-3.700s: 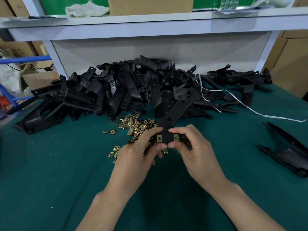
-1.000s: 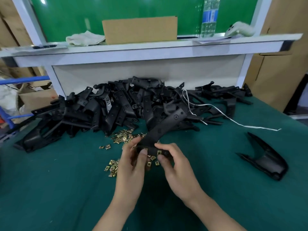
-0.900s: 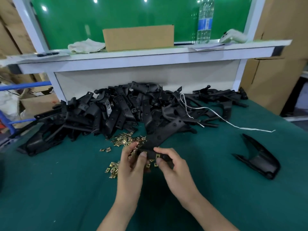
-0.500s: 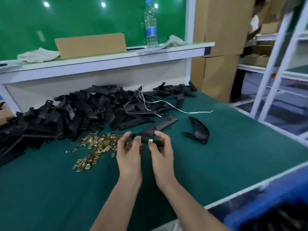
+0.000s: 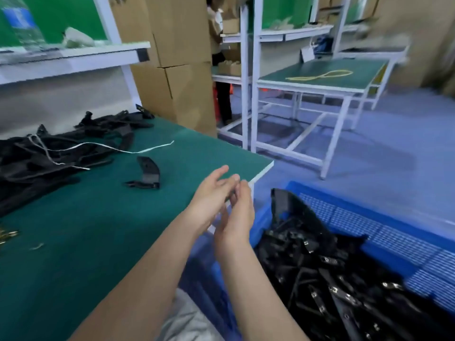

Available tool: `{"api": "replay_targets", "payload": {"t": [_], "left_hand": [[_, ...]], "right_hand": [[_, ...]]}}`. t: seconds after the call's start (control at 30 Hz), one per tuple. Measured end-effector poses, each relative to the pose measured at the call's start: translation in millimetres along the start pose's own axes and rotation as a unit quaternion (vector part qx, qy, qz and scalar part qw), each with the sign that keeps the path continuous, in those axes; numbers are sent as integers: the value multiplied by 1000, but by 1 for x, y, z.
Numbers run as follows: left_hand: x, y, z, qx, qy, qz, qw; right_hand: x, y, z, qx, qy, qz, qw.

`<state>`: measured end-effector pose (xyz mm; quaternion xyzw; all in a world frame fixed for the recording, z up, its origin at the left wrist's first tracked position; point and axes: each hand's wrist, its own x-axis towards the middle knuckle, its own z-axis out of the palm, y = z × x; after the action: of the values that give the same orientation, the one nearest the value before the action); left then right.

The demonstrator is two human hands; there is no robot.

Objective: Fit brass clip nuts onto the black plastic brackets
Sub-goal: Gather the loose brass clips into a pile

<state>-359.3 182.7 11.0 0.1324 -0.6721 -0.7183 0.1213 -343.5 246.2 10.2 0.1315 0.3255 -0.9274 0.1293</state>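
- Over the table [image 5: 98, 230] edge: left hand [image 5: 211, 195] and right hand [image 5: 237, 217] close together, fingers relaxed, holding nothing.
- Right of hands: blue crate [image 5: 369, 217] of black brackets [image 5: 320, 279].
- Far left: brass clip nuts [image 5: 6, 236].

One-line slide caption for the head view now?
Open left hand and right hand at the green table edge, beside a blue crate of black brackets.

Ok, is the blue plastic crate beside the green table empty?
No, the blue plastic crate holds a heap of black plastic brackets.
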Motion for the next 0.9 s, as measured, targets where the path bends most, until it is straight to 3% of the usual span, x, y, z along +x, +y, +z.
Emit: {"api": "replay_targets", "payload": {"t": [0.17, 0.33, 0.4, 0.5, 0.6, 0.67, 0.73, 0.83, 0.9], "left_hand": [[-2, -9, -11, -62, 42, -12, 997], [-24, 13, -82, -86, 153, 29, 984], [-44, 23, -122, -39, 207, 57, 976], [-85, 25, -185, 136, 290, 77, 944], [-135, 17, -242, 254, 365, 62, 894], [-167, 10, -271, 316, 414, 41, 853], [-194, -2, -296, 400, 465, 15, 790], [-224, -17, -325, 528, 518, -112, 663], [-232, -21, -341, 516, 515, -205, 653]], "right_hand": [[2, 11, -3, -92, -26, -17, 995], [-22, 57, 32, -158, -131, -14, 979], [-32, 84, 47, -213, -188, 3, 959], [-50, 130, 68, -294, -291, 32, 910], [-71, 177, 85, -384, -405, 42, 829], [-80, 204, 94, -457, -471, -1, 754], [-86, 227, 106, -532, -524, -68, 662], [-93, 260, 122, -633, -549, -202, 507], [-95, 278, 129, -678, -541, -253, 429]]}}
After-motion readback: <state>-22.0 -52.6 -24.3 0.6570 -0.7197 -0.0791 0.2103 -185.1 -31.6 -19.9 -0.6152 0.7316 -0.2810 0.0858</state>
